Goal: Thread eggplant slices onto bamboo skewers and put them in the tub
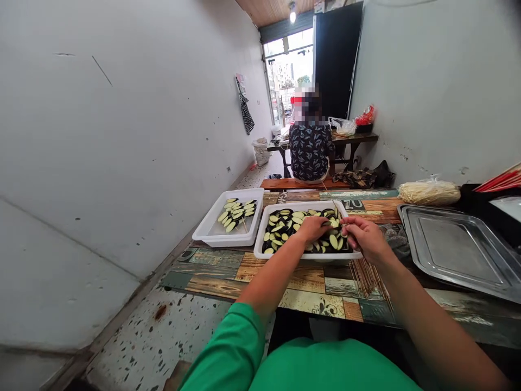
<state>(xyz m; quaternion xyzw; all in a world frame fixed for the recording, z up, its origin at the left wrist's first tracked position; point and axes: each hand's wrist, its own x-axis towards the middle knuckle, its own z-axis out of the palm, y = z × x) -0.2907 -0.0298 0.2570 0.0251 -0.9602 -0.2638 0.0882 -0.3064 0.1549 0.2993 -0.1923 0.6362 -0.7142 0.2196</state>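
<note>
A white plastic tub point(266, 255) full of sliced eggplant point(285, 217) stands in front of me on the table. My left hand point(313, 228) is over the right half of the tub, its fingers closed on an eggplant slice; the fingertips are partly hidden. At the tub's right end my right hand point(364, 237) pinches a thin wooden skewer point(330, 195), which slants up and away to the left. Under my right forearm lies a loose bundle of bare skewers point(368, 279). A second white tub point(220, 239) to the left holds skewered eggplant slices point(236, 213).
Stacked metal trays point(459, 250) lie at the right, with a bag of pale thin strands point(429, 191) and red sticks point(500, 178) behind. A person point(310, 149) sits ahead on a bench point(301, 184), back to me. A white wall point(122, 136) borders the left.
</note>
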